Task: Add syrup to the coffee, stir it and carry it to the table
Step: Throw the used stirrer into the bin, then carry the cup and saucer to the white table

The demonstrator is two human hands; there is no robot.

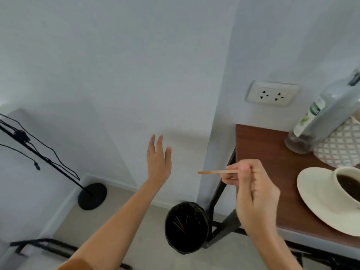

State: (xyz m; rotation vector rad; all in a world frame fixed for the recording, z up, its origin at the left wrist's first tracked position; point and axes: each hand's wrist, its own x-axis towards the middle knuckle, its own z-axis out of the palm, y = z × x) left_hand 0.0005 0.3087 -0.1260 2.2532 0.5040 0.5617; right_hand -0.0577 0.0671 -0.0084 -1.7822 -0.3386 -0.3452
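Observation:
A white cup of dark coffee (348, 186) stands on a white saucer (315, 193) at the right edge of a brown table (263, 149). Behind it a clear syrup bottle (321, 117) with a green label stands near the wall, a little dark liquid at its bottom. My right hand (255, 193) pinches a thin wooden stir stick (214, 172), held level and pointing left, off the table's left edge and above a black bin (187, 227). My left hand (158, 158) is raised in front of the wall, fingers spread, holding nothing.
The black bin on the floor holds several used sticks. A patterned white cloth (342, 147) lies by the bottle. A wall socket (272, 94) sits above the table. A black lamp stand (92, 195) with cables leans at the left. Black table legs (220, 193) stand beside the bin.

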